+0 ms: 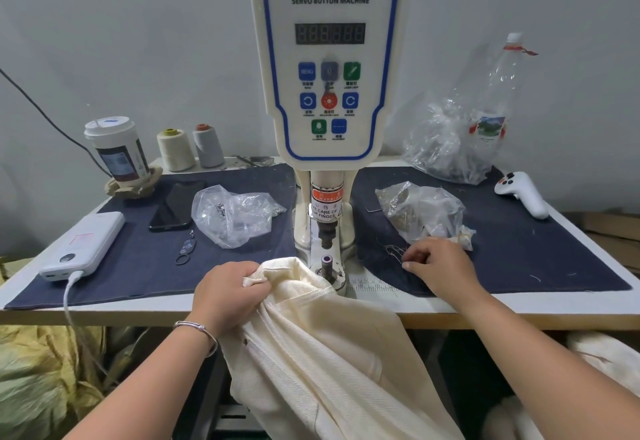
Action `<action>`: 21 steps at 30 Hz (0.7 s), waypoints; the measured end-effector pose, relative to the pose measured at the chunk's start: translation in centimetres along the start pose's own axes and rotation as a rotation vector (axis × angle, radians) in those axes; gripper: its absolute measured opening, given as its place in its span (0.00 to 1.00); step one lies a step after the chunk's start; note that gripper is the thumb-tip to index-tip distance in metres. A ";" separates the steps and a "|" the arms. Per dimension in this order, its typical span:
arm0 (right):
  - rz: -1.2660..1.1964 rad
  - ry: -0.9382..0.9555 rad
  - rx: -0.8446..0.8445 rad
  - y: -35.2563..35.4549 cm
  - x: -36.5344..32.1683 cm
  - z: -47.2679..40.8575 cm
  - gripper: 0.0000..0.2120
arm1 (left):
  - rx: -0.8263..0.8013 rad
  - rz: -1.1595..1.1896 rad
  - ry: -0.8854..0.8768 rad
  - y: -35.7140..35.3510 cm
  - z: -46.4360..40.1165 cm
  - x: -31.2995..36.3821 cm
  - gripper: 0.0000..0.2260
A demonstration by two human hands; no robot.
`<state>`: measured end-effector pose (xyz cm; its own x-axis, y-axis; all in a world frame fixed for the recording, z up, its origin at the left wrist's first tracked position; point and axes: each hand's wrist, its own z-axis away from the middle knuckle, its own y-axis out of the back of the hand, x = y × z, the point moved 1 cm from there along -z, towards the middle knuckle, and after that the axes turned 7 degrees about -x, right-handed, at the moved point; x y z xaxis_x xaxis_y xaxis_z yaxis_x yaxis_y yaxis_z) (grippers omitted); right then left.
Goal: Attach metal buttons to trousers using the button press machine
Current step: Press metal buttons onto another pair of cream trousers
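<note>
Cream trousers (322,346) bunched in left hand (227,295).

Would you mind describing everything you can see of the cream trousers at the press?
The cream trousers look like a ribbed, twill-type woven fabric, unfolded and bunched. Their upper edge lies on the table edge against the base of the button machine, just beside its lower die, which stays uncovered. The left hand grips a gathered fold of that edge. The rest hangs off the table front towards the floor. The right hand is not touching them.
</note>
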<state>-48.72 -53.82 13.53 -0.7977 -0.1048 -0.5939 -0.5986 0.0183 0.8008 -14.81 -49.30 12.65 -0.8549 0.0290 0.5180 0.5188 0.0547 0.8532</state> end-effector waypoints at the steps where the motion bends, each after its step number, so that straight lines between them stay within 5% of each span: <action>1: 0.032 0.041 0.011 0.0 0.1 0.1 0.06 | -0.004 0.002 0.000 0.0 0.0 0.0 0.15; 7: 0.436 0.436 0.130 0.4 0.1 1.1 0.05 | -0.006 0.004 -0.005 0.1 0.0 0.2 0.14; 11: 0.462 0.538 0.167 0.8 0.4 1.6 0.08 | 0.000 -0.004 -0.008 0.1 0.1 0.1 0.15; 18: -0.197 0.032 0.035 0.9 1.0 0.5 0.05 | 0.015 -0.008 -0.004 -0.1 -0.1 0.0 0.15; 21: -0.222 -0.006 -0.047 0.9 0.7 0.2 0.05 | 0.008 -0.004 -0.010 -0.1 -0.1 0.0 0.14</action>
<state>-49.87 -53.72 13.83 -0.6473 -0.0954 -0.7563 -0.7555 -0.0513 0.6531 -14.87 -49.41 12.62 -0.8568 0.0385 0.5142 0.5157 0.0629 0.8545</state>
